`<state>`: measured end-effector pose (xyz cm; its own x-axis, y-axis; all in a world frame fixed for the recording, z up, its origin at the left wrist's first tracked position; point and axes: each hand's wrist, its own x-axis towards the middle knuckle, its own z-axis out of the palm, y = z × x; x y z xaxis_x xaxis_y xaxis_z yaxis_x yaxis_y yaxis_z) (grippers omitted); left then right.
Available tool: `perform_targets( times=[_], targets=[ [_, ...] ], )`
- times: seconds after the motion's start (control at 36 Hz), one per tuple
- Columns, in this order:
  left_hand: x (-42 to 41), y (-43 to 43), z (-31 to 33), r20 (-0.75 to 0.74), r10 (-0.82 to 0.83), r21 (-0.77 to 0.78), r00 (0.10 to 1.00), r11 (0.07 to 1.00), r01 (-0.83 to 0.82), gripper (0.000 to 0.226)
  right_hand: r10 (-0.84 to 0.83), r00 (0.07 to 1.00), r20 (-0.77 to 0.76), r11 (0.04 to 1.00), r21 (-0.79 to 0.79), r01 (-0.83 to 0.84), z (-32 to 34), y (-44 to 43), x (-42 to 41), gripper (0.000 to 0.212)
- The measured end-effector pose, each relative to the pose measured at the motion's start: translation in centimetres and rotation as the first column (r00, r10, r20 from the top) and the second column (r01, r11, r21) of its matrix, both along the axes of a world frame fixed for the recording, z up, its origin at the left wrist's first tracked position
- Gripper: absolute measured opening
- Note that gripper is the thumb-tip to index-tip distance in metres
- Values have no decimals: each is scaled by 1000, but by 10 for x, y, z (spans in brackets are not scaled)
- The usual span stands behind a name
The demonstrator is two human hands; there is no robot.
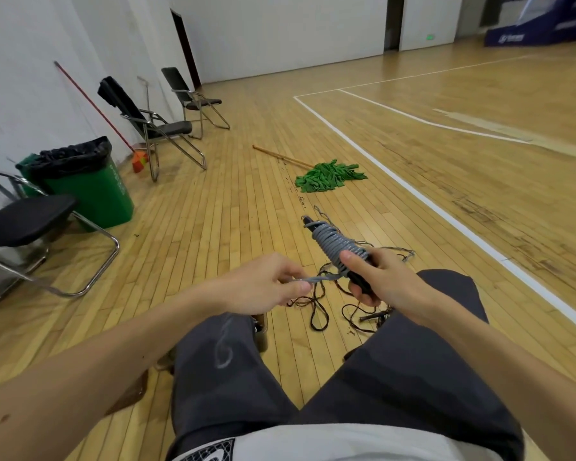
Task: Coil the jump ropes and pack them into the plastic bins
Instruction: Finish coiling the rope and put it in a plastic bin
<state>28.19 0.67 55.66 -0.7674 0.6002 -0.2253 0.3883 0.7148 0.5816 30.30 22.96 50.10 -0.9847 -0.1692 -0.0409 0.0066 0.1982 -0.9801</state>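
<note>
The right hand (383,281) gripped the handles (359,282), with the grey rope (338,244) wound round them and its long axis pointing away and left. The left hand (263,284) pinched the short tail (320,278), which ran leftward from the coil's near end. More ropes (320,307) lay on the floor (213,227)

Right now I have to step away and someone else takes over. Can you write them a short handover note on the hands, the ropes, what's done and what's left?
Left hand: pinches the loose tail of the grey jump rope.
Right hand: grips the rope's black handles, with most of the rope wound round them.
Dark ropes: tangled on the floor just beyond the knees.
Done: grey rope nearly coiled.
Left: wrap and secure the tail, coil the dark ropes, pack all of them. No packing bin is in view.
</note>
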Motion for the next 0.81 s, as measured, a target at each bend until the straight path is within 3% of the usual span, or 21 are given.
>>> perform_targets(
  times=[0.22,0.36,0.5,0.67,0.81],
  targets=[
    [8,6,8,-316,-207,-353,926,932,88,24,61,998,18,987,150,-63,-5,-10,3,31],
    [4,10,27,-423,-350,-414,835,895,166,25,171,983,61,926,332,-181,5,-20,9,44],
    [-6,15,40,-471,-404,-376,784,896,235,28,286,953,100,909,287,-303,15,-29,17,55],
    [-16,16,46,-427,-353,-280,833,927,249,39,389,911,136,875,255,-411,20,-36,24,73],
    [-14,19,48,-358,-313,-201,880,946,255,46,458,887,50,819,365,-443,19,-34,26,57]
  ],
)
